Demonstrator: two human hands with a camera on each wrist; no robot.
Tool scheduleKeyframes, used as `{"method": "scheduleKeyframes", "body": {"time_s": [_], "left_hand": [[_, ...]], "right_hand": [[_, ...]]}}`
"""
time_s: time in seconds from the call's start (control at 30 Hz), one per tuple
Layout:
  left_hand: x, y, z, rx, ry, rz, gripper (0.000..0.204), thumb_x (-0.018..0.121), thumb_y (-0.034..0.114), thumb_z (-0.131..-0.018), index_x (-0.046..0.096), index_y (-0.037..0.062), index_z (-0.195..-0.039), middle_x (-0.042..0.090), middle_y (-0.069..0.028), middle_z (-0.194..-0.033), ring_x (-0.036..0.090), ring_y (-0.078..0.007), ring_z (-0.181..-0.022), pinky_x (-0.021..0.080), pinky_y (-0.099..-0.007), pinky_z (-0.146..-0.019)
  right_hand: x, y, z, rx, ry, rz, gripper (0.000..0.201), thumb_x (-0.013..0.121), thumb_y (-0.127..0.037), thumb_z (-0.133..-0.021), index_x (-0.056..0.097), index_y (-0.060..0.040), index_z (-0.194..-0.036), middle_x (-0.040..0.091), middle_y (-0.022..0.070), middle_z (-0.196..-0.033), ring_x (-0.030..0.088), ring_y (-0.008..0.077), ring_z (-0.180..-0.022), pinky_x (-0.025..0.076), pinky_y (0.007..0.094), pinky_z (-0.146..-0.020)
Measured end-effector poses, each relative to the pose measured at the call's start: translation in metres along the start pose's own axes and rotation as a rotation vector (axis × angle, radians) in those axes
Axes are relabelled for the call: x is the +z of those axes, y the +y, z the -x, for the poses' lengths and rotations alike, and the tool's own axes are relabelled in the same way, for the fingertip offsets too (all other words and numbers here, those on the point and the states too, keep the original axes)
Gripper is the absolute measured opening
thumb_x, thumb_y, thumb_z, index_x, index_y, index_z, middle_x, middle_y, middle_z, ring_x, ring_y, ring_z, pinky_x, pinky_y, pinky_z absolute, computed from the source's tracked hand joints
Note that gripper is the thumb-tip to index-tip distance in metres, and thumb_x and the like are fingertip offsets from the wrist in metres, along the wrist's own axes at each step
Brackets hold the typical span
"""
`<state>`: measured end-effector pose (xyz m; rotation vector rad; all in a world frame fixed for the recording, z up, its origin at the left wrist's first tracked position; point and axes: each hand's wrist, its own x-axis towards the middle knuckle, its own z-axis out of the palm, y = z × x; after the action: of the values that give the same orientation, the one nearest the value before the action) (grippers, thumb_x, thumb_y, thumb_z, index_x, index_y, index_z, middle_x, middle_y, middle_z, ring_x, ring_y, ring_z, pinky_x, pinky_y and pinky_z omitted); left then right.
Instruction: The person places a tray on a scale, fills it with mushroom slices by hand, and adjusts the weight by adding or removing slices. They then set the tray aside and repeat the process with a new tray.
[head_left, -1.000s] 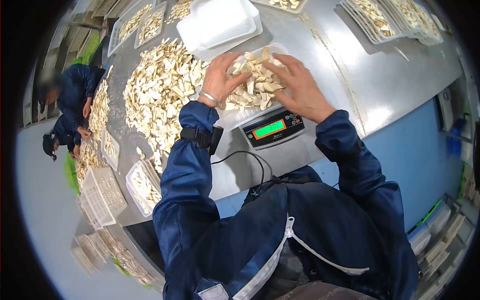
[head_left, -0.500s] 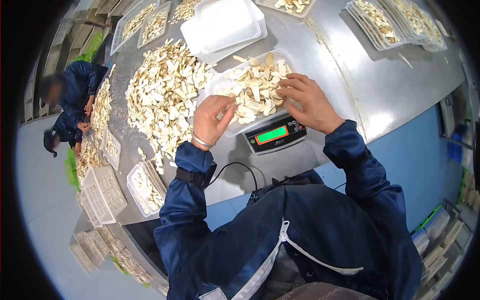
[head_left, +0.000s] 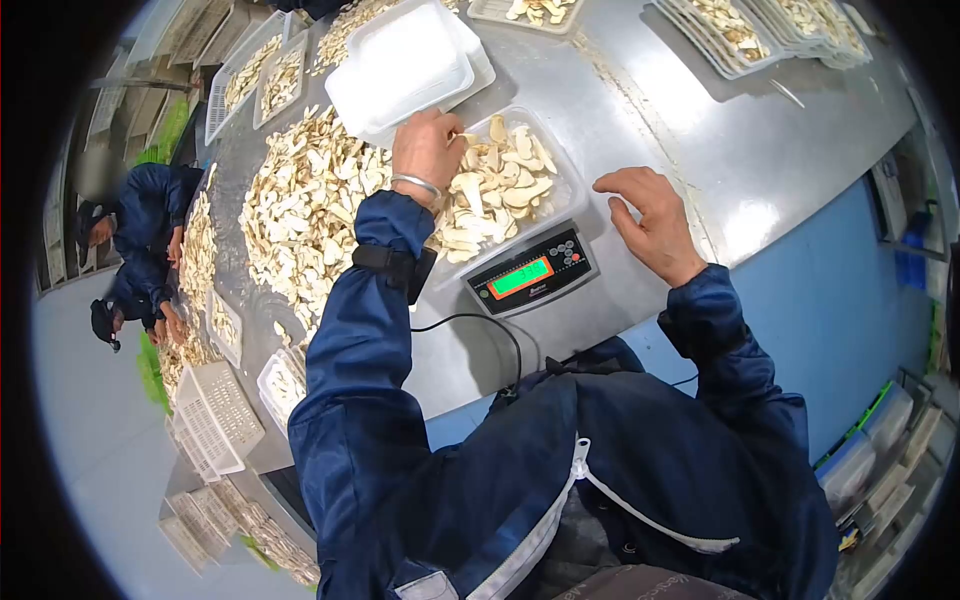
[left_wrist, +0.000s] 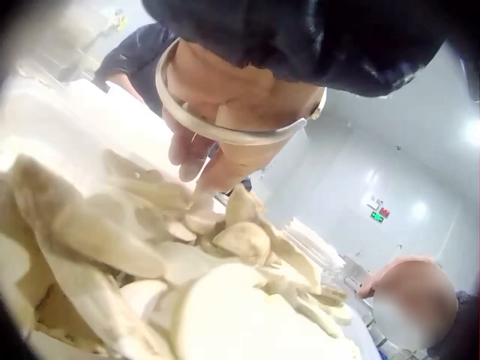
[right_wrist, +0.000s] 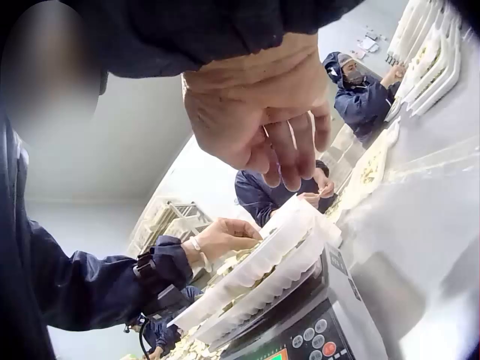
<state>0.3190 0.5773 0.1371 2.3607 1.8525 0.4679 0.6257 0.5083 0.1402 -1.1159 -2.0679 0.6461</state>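
Note:
A clear plastic tray (head_left: 565, 190) heaped with pale mushroom slices (head_left: 505, 185) sits on a digital scale (head_left: 530, 272) with a lit green display. Over the tray's left side is my left hand (head_left: 428, 152), fingers bent down among the slices. Its fingertips reach behind slices (left_wrist: 244, 244) in the left wrist view, so I cannot tell whether they pinch one. My right hand (head_left: 652, 222) hovers to the right of the tray and scale, holding nothing. Its fingers (right_wrist: 289, 146) hang relaxed in the right wrist view.
A large pile of mushroom slices (head_left: 305, 205) spreads left of the tray. White trays (head_left: 405, 60) are stacked behind it. More filled trays (head_left: 725, 40) stand far right. A cable (head_left: 500, 322) runs along the front. Two people (head_left: 150, 215) work at the left.
My right hand has drawn back from the slices to the right of the tray. My left hand has moved from the tray's near left corner farther back along its left side. The display's digits have changed.

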Motion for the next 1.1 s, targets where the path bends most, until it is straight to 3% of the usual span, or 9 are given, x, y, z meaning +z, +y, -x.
{"method": "scheduleKeyframes", "body": {"time_s": [0.23, 0.3, 0.4, 0.53, 0.6, 0.7, 0.9, 1.03, 1.1], "left_hand": [[-0.076, -0.009, 0.061, -0.096, 0.327, 0.201, 0.014, 0.070, 0.004, -0.072, 0.066, 0.0042, -0.085, 0.064, -0.0101, -0.091, 0.059, -0.0307, -0.092, 0.045, -0.0375, -0.083], [-0.103, -0.021, 0.107, -0.178, 0.479, -0.138, 0.037, 0.070, 0.002, -0.070, 0.063, 0.0034, -0.106, 0.061, -0.0136, -0.106, 0.053, -0.0327, -0.106, 0.041, -0.0403, -0.093], [-0.102, -0.032, 0.165, -0.359, 0.478, -0.166, 0.067, 0.068, 0.004, -0.072, 0.044, 0.0038, -0.133, 0.050, -0.0208, -0.126, 0.042, -0.0369, -0.121, 0.033, -0.0438, -0.103], [-0.071, -0.021, 0.198, -0.356, 0.438, 0.017, 0.046, 0.066, 0.013, -0.078, 0.056, 0.0029, -0.121, 0.051, -0.0174, -0.125, 0.043, -0.0348, -0.120, 0.032, -0.0444, -0.104], [-0.061, -0.013, 0.206, -0.376, 0.431, 0.087, 0.044, 0.065, 0.011, -0.078, 0.055, 0.0027, -0.120, 0.052, -0.0174, -0.124, 0.043, -0.0349, -0.120, 0.032, -0.0441, -0.104], [-0.054, -0.008, 0.217, -0.358, 0.440, 0.158, 0.042, 0.064, 0.011, -0.078, 0.056, 0.0018, -0.119, 0.053, -0.0180, -0.123, 0.044, -0.0357, -0.119, 0.034, -0.0439, -0.103], [-0.053, -0.020, 0.233, -0.372, 0.404, 0.249, 0.037, 0.063, 0.009, -0.079, 0.058, 0.0013, -0.114, 0.057, -0.0169, -0.119, 0.047, -0.0348, -0.116, 0.035, -0.0431, -0.102], [-0.055, -0.023, 0.235, -0.370, 0.446, 0.217, 0.038, 0.065, 0.008, -0.079, 0.059, 0.0034, -0.116, 0.059, -0.0140, -0.118, 0.051, -0.0324, -0.113, 0.038, -0.0403, -0.099], [-0.055, -0.017, 0.223, -0.286, 0.448, 0.214, 0.040, 0.065, 0.009, -0.078, 0.058, 0.0028, -0.117, 0.057, -0.0157, -0.121, 0.048, -0.0356, -0.116, 0.037, -0.0429, -0.101]], "right_hand": [[-0.005, 0.004, 0.003, -0.017, 0.005, -0.020, 0.021, 0.057, 0.000, -0.078, 0.065, -0.0047, -0.096, 0.066, 0.0105, -0.095, 0.060, 0.0294, -0.091, 0.046, 0.0369, -0.080], [-0.005, 0.007, 0.004, 0.000, 0.048, -0.001, 0.019, 0.058, -0.003, -0.078, 0.066, -0.0059, -0.095, 0.067, 0.0102, -0.093, 0.061, 0.0296, -0.089, 0.045, 0.0380, -0.078], [-0.004, 0.007, 0.007, 0.041, 0.039, 0.002, 0.022, 0.057, -0.002, -0.080, 0.066, -0.0040, -0.100, 0.067, 0.0113, -0.099, 0.062, 0.0283, -0.094, 0.047, 0.0346, -0.083], [0.005, -0.008, 0.006, 0.071, 0.052, 0.005, 0.023, 0.055, 0.000, -0.082, 0.065, -0.0019, -0.103, 0.067, 0.0111, -0.101, 0.065, 0.0237, -0.093, 0.049, 0.0306, -0.083], [0.008, -0.020, 0.005, 0.070, 0.061, 0.032, 0.024, 0.054, 0.003, -0.082, 0.065, -0.0010, -0.104, 0.067, 0.0102, -0.100, 0.065, 0.0202, -0.090, 0.049, 0.0292, -0.082], [0.012, -0.039, 0.009, 0.059, 0.091, 0.056, 0.022, 0.055, -0.001, -0.081, 0.066, -0.0051, -0.099, 0.067, 0.0116, -0.095, 0.065, 0.0278, -0.085, 0.050, 0.0348, -0.077], [0.014, -0.062, 0.028, 0.102, 0.025, 0.081, 0.024, 0.054, 0.002, -0.083, 0.065, -0.0016, -0.104, 0.067, 0.0099, -0.095, 0.064, 0.0189, -0.088, 0.048, 0.0282, -0.082], [0.010, -0.060, 0.015, 0.044, 0.061, 0.121, 0.021, 0.056, -0.004, -0.081, 0.066, -0.0045, -0.100, 0.067, 0.0127, -0.096, 0.065, 0.0283, -0.086, 0.050, 0.0351, -0.077], [0.011, -0.053, -0.003, 0.014, 0.005, 0.139, 0.035, 0.058, -0.007, -0.081, 0.060, -0.0061, -0.116, 0.061, 0.0158, -0.114, 0.059, 0.0311, -0.103, 0.047, 0.0364, -0.088]]}}
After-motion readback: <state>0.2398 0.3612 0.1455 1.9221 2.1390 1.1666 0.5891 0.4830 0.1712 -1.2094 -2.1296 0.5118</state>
